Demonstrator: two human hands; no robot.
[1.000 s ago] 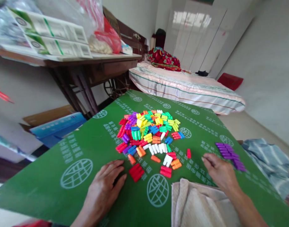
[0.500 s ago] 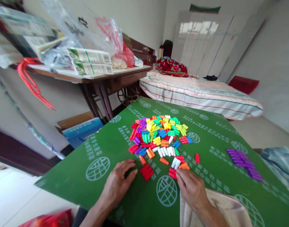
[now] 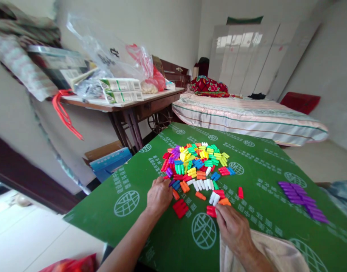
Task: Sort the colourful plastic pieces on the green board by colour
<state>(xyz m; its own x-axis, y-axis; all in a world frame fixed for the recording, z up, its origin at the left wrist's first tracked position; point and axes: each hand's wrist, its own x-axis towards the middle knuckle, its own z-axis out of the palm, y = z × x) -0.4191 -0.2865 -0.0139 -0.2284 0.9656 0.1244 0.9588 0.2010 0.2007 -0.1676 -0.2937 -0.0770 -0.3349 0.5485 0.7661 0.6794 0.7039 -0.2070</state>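
A heap of small plastic tube pieces [image 3: 194,162] in many colours lies in the middle of the green table [image 3: 105,223]. My left hand [image 3: 160,196] is at the heap's near left edge, its curled fingers over red pieces that it mostly hides. A purple and a blue piece touch or lie close to its fingertips. My right hand [image 3: 236,230] is closed at the fingertips on a joined set of red pieces [image 3: 211,211] at the front. White pieces [image 3: 214,198] and orange pieces [image 3: 225,201] lie just beyond it. Between the hands is a flat red block [image 3: 180,208].
Joined purple pieces [image 3: 302,200] lie at the table's right side, a single red piece [image 3: 240,192] nearer the heap. A beige cloth [image 3: 264,249] is under my right forearm. A cluttered side table [image 3: 125,105] stands left, a bed [image 3: 247,115] behind.
My left hand has moved forward and right, from bare table to the heap's edge, and now covers the red pieces there. My right hand stays by its red pieces. The view has shifted slightly.
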